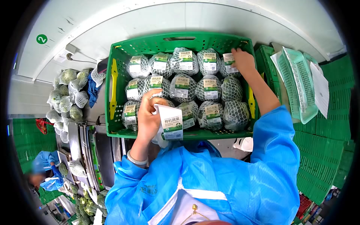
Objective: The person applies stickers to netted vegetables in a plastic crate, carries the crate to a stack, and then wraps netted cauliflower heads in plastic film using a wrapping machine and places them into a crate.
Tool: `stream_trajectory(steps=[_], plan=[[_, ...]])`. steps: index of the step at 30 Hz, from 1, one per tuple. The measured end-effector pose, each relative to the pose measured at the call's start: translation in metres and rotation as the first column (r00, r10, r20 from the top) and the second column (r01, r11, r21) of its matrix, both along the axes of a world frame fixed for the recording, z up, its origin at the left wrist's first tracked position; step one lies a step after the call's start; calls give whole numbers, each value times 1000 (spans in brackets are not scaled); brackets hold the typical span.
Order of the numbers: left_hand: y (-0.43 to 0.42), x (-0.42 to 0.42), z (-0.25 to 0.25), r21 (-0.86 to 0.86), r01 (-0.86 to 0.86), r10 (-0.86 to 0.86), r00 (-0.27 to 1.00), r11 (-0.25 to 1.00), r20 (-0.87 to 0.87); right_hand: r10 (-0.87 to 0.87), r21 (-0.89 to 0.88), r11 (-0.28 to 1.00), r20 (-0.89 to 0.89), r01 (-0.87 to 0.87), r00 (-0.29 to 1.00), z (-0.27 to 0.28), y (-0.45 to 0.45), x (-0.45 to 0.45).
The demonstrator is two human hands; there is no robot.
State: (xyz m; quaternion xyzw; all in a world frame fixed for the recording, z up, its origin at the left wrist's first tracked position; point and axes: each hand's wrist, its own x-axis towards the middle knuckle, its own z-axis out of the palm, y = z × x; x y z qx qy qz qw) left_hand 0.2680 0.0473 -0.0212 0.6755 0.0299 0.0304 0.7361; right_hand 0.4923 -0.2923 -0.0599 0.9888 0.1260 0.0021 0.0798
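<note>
A green crate (pixel 180 39) holds rows of round vegetables in white foam nets, most with printed labels. My left hand (pixel 149 116) is closed on a strip of labels (pixel 171 123) hanging over the crate's near edge. At the crate's back right corner, my right hand (pixel 243 60) has its fingers pressed on a label (pixel 230 62) on a netted vegetable (pixel 226 71). Two netted vegetables at the right, one in the middle row (pixel 231 89) and one in the front row (pixel 235 115), show no label.
Netted vegetables (pixel 68 76) are piled at the left. Light green baskets (pixel 296 82) with papers stand at the right, beside stacked green crates (pixel 318 150). Another person in blue (pixel 47 159) is at the lower left, near broccoli (pixel 84 206).
</note>
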Motion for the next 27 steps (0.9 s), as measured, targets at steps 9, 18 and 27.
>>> stream_trajectory(steps=[9, 18, 27], plan=[[-5, -1, 1, -59, 86, -81, 993, 995, 87, 370, 823, 567, -303, 45, 878, 57, 76, -88], [2, -19, -24, 221, 78, -39, 983, 972, -177, 408, 970, 225, -8, -92, 913, 116, 87, -172], [-38, -18, 0, 197, 53, -83, 986, 979, 147, 598, 913, 402, -207, -66, 774, 62, 107, -190]])
